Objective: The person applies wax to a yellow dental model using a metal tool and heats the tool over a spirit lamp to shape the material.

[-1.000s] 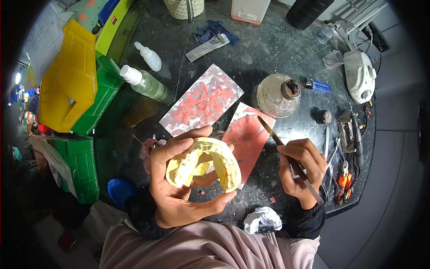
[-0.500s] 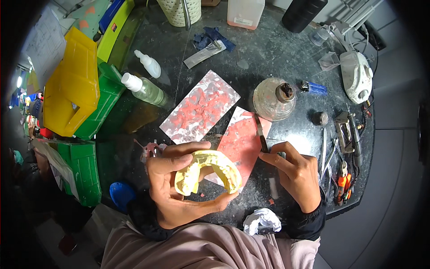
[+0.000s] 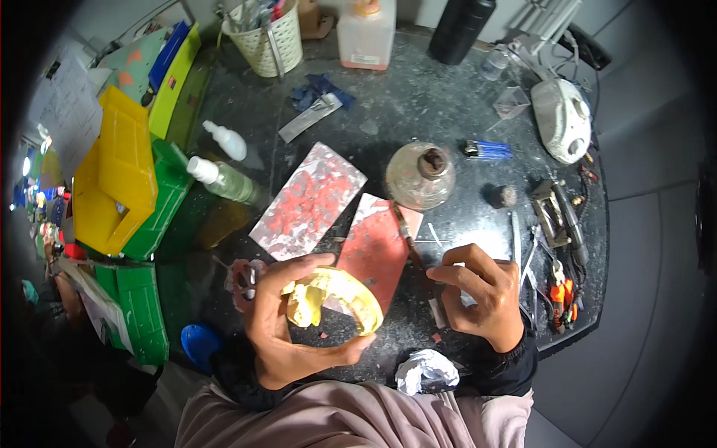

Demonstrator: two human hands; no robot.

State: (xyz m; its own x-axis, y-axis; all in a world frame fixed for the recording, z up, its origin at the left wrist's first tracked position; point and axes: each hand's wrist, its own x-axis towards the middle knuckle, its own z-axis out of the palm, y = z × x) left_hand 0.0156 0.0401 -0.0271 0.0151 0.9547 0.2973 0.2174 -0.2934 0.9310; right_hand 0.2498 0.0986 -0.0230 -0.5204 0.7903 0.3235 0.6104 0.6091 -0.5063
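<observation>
My left hand (image 3: 287,328) grips a yellow horseshoe-shaped dental cast (image 3: 349,293), thumb on the near side and fingers on the far side. It is held tilted above the bench, with its opening toward me. In my right hand (image 3: 482,295) the thumb and fingers pinch the dark handle end of a slim wax knife (image 3: 408,230). The knife's blade lies along the right edge of a card covered in pink wax (image 3: 371,250), which sits partly behind the cast. A second card with patchy pink wax (image 3: 310,201) lies to its left.
A glass spirit burner (image 3: 420,183) stands beyond the cards, with a blue lighter (image 3: 488,150) to its right. Pliers (image 3: 559,291) and metal tools lie at the right edge. A white horseshoe-shaped piece (image 3: 426,371) is near my lap. Green spray bottle (image 3: 224,181) and bins (image 3: 133,306) stand left.
The view has shifted, so the bench items appear further left. The cast has turned and tilted in my left hand. My right hand stays by the wax knife, its fingers slightly repositioned.
</observation>
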